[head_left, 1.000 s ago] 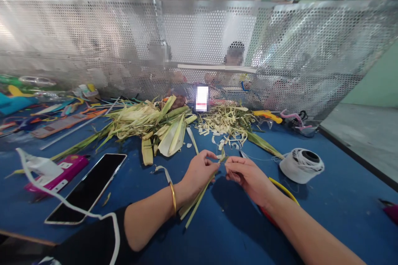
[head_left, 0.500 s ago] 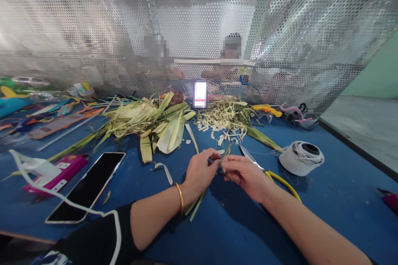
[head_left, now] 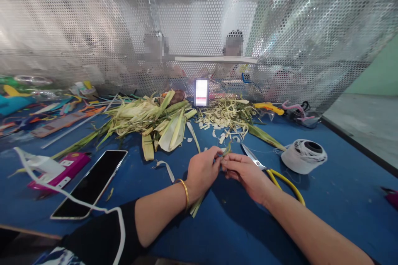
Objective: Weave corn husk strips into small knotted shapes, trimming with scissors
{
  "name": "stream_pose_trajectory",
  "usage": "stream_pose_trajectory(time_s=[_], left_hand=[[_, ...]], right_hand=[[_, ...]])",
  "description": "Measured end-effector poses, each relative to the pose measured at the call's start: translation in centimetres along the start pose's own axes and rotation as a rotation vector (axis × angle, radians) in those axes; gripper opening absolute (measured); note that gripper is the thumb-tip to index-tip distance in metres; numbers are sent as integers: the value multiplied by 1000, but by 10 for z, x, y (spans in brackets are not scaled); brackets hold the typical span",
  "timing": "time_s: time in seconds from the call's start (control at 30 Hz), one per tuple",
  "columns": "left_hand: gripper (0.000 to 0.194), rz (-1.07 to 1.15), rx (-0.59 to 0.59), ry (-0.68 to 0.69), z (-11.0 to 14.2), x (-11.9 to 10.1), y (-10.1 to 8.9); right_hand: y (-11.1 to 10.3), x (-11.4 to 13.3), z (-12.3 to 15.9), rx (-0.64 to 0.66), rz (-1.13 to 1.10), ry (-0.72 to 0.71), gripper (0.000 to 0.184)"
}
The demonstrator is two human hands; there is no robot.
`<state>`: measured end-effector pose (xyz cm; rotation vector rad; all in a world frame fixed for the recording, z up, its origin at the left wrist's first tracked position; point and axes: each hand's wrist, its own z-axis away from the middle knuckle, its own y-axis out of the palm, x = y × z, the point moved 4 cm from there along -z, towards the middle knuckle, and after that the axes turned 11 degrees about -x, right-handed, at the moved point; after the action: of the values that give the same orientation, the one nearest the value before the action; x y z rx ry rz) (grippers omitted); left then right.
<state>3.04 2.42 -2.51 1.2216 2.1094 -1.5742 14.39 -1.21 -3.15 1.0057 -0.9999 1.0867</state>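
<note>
Behind a blue tabletop (head_left: 242,232), a perforated metal screen (head_left: 205,20) is seen. Above the tabletop's near middle, green strips (head_left: 196,208) are grasped in the curled fingers of the left hand (head_left: 202,172) and pinched near their upper end by the right hand (head_left: 245,172) (yellow-handled scissors (head_left: 260,165) are partly hidden by that forearm).

Seemingly a craft workshop — blue worktable (head_left: 345,203), perforated metal screen (head_left: 199,16), heaped leaf trimmings (head_left: 139,116), scissors (head_left: 258,164), white thread spool (head_left: 298,160)
</note>
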Motion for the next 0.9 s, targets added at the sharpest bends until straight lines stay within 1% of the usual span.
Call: stream_pose_trajectory(time_s=[0.1,0.17,0.27,0.37,0.43,0.5,0.53,0.6,0.67,0.7,0.73,0.8,0.83,0.87,0.9], left_hand=[[20,-14,-33,91,1,-1,0],[18,-14,-29,129,1,-1,0],[16,5,-5,167,1,-1,0],[16,32,-16,167,0,-2,-1],[17,71,-32,105,-2,-1,-2],[17,155,-32,-22,-5,3,-1],[18,214,-29,-108,-6,6,-1],[18,362,-8,-262,-8,11,1],[17,501,14,-398,-9,14,3],[16,544,25,-445,-9,14,4],[16,571,34,-477,-9,14,5],[15,587,53,-528,-8,13,6],[15,587,57,-544,-7,13,7],[15,584,57,-552,-7,14,8],[16,575,53,-547,-7,15,9]], right_hand=[[0,0,0,-9,-4,10,18],[1,0,0,-3,-14,17,18],[1,1,0,3,-14,-3,20],[1,4,2,14,4,-42,21],[2,6,2,14,3,-77,23],[0,8,2,-21,12,-133,26],[-2,9,1,-64,35,-174,26],[-10,11,-2,-207,128,-278,23],[-18,13,-6,-351,291,-374,19],[-21,13,-8,-374,395,-396,18],[-21,12,-10,-355,507,-399,16],[-19,8,-14,-243,707,-385,11],[-18,7,-14,-196,776,-393,16],[-17,8,-13,-175,823,-429,20],[-17,9,-12,-183,857,-494,23]])
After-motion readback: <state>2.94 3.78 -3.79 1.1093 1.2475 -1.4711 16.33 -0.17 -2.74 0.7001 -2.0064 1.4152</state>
